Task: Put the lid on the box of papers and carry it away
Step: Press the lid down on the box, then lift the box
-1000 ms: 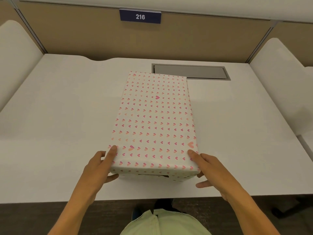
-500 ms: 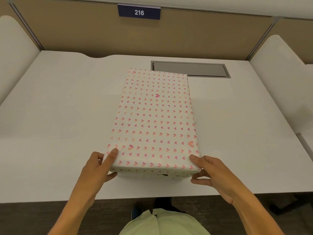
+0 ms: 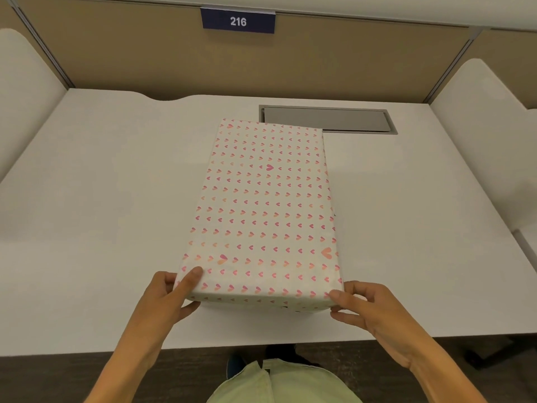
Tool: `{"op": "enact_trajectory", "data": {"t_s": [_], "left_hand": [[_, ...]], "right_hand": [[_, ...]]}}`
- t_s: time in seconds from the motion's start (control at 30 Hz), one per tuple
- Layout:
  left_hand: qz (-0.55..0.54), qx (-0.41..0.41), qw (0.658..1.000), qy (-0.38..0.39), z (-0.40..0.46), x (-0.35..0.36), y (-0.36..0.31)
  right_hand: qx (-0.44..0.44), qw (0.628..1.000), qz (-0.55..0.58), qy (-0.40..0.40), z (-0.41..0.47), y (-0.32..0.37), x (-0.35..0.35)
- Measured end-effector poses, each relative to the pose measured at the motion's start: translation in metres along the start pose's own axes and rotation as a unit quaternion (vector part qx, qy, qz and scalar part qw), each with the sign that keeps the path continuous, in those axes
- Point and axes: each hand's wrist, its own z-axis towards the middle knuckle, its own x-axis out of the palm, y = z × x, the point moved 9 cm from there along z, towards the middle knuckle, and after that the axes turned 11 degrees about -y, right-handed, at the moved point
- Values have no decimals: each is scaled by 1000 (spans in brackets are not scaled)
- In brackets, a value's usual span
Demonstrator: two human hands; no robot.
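A long box with a white lid (image 3: pixel 264 210) printed with small pink hearts sits closed on the white desk (image 3: pixel 101 199), lengthways away from me. The lid hides the box body and the papers. My left hand (image 3: pixel 167 298) grips the near left corner, thumb on top of the lid and fingers around the side. My right hand (image 3: pixel 369 306) holds the near right corner, thumb at the lid's edge and fingers curled below it.
A grey cable hatch (image 3: pixel 328 119) is set into the desk behind the box. Tan partition panels with a blue "216" sign (image 3: pixel 238 21) close the back. White side dividers (image 3: pixel 482 135) stand left and right. The desk's front edge lies just below my hands.
The box has slid slightly toward me and the front edge. My right thumb moved from the lid's top to its near right corner edge. My left hand keeps its grip.
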Motion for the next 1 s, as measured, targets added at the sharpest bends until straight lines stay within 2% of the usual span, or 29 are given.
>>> {"op": "enact_trajectory", "data": {"t_s": [0.1,0.2,0.5,0.67,0.83,1.0], "left_hand": [[-28,-22,999,9,0,2,1],[-50,-37,998,12,0,3,3],[-70,-47,996,13,-1,4,6],[-54,-41,998,0,-1,3,4],[-70,-54,996,1,-3,3,7],[-117,-83,990,16,-5,7,8]], "right_hand": [[-7,1000,-12,18,-3,6,2],[22,999,25,29,-5,1,4],[23,994,109,-5,-12,-14,3],[18,987,141,-77,-22,-20,5],[24,986,67,-150,-32,-23,2],[41,981,144,-119,-34,-23,7]]}}
